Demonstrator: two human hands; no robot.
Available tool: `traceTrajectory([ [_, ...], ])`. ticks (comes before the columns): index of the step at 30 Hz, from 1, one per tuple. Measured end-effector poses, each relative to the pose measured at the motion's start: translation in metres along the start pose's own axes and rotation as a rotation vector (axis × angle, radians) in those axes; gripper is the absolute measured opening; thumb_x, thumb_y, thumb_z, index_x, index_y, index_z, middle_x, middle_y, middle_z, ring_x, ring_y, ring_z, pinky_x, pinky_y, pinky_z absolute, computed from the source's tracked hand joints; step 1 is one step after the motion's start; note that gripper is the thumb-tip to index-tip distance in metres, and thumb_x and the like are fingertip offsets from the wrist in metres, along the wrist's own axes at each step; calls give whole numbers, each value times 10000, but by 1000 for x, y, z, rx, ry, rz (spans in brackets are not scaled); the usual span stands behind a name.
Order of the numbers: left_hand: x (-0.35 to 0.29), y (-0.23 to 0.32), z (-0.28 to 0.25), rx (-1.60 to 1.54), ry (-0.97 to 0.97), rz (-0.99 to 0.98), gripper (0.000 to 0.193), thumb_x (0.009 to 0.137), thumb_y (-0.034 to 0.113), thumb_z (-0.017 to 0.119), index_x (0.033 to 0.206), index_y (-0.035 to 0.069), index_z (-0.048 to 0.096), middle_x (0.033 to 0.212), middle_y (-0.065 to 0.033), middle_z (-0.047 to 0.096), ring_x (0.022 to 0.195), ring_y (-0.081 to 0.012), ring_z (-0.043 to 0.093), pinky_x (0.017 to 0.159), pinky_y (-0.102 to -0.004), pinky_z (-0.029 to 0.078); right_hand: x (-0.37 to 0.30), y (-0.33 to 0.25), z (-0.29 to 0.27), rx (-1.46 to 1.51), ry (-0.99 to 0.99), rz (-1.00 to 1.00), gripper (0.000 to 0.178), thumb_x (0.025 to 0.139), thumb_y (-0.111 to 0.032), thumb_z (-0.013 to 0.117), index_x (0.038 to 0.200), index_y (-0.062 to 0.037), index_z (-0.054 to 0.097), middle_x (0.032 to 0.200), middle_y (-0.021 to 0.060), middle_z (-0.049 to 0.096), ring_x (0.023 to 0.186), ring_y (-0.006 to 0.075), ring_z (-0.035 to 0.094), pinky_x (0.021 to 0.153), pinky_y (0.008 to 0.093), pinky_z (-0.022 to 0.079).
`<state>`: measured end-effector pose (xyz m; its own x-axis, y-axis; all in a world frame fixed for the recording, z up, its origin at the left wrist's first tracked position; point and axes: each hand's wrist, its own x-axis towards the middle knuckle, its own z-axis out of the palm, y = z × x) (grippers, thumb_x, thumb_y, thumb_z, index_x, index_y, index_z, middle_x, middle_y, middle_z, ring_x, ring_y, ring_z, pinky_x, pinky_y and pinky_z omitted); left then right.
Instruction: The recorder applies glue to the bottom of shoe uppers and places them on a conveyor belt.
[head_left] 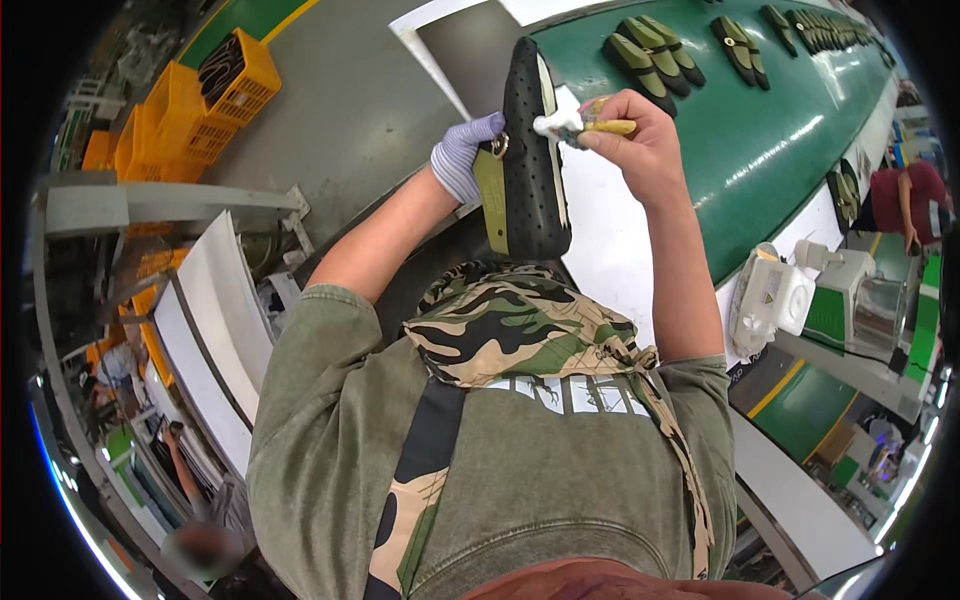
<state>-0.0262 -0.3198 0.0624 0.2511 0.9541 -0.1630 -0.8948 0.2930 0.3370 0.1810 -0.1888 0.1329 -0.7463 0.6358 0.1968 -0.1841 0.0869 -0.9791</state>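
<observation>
My left hand (458, 160), in a pale purple and white striped glove, is closed on the side of a shoe (525, 180). The shoe is tilted up on its edge, its black dotted sole facing me; olive-green material and a round metal ring show beside the glove. In my bare right hand (642, 150), thumb and fingers pinch a yellow-handled tool (612, 127) with a white, cloth-like head. That white head lies against the pale strip along the sole's right edge. What the head is made of I cannot make out.
A green conveyor belt (745, 165) carries several olive-and-black shoes (652, 58). Below my hands is a white work surface (610, 245). A white machine (772, 300) stands at the right, yellow crates (185, 115) at the far left. Other people (905, 205) are farther off on both sides.
</observation>
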Motion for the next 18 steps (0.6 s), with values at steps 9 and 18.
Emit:
traceTrajectory([
  [9,-102,46,-64,-188,130,314,413,851,282,665,1142,-9,628,1080,-195,678,961,-353,671,895,-508,536,23,-8,102,4,-430,89,223,721,-5,766,814,-28,565,925,72,635,874,132,574,784,272,460],
  [18,-198,63,-99,-279,125,516,429,871,295,645,1175,-6,607,1105,-212,665,994,-364,658,942,-533,501,64,11,200,-3,-649,28,230,692,12,730,760,-54,521,951,126,631,913,185,570,748,284,426],
])
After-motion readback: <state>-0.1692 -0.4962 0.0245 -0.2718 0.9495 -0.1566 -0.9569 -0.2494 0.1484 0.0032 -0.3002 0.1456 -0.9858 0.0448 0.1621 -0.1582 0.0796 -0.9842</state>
